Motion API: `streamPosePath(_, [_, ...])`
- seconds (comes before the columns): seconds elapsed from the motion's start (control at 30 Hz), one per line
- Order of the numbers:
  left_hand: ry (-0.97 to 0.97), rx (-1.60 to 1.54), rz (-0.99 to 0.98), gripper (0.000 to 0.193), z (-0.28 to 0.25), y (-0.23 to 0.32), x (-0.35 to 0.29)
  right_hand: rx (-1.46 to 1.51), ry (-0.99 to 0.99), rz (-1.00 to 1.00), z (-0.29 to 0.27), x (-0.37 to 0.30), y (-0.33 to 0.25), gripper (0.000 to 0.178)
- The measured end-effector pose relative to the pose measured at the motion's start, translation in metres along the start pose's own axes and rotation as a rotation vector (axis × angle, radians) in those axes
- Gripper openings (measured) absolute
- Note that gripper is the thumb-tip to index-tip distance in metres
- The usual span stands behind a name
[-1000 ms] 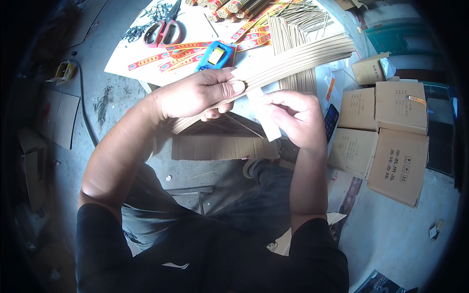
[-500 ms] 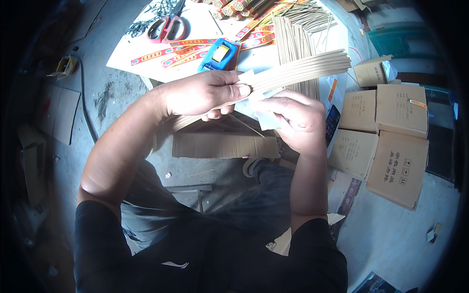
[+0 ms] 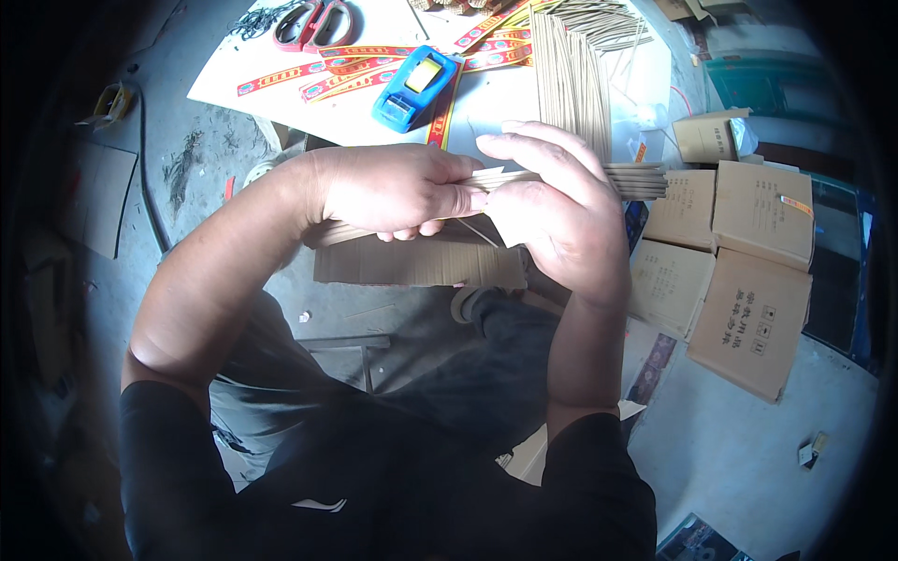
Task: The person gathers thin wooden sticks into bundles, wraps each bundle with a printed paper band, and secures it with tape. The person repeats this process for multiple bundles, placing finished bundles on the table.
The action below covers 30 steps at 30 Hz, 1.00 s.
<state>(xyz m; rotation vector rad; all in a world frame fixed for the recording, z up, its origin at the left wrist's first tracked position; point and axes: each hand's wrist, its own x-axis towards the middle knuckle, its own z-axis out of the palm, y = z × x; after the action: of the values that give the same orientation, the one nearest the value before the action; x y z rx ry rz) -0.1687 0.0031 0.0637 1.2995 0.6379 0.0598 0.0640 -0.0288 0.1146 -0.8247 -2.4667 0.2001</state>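
A bundle of thin tan incense sticks (image 3: 641,179) lies crosswise in front of me, above the stool-height cardboard. My left hand (image 3: 393,190) is closed around its left part, the thumb pressed on top. A slip of white paper (image 3: 506,221) sits against the bundle's middle, between my hands. My right hand (image 3: 571,208) curves over the bundle and paper, its thumb near my left thumb and its index finger raised along the far side. Part of the bundle is hidden by both hands. Behind it, more loose incense sticks (image 3: 566,79) lie on the white table.
On the table (image 3: 281,105) are a blue tape dispenser (image 3: 412,91), red-and-yellow printed strips (image 3: 351,84) and red-handled scissors (image 3: 313,26). A cardboard piece (image 3: 421,260) lies below my hands. Brown cartons (image 3: 753,318) stand on the floor at the right.
My right hand has moved from pinching the paper below the bundle to reaching over the bundle. The bundle's right end has swung down toward level. The view has shifted slightly.
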Motion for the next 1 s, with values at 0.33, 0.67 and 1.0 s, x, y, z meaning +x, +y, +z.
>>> streamPosePath(0.33, [-0.069,-0.059,-0.066,0.041,0.001,0.006,-0.004,0.152,-0.106,0.153,0.003,-0.005,-0.004,0.012])
streamPosePath(0.67, [-0.135,-0.126,-0.049,0.046,-0.003,0.003,-0.004,0.157,-0.023,0.121,0.005,-0.01,0.001,0.022])
streamPosePath(1.0, [0.06,0.138,0.166,0.036,0.007,-0.004,-0.003,0.092,-0.022,0.166,0.007,-0.016,0.001,0.016])
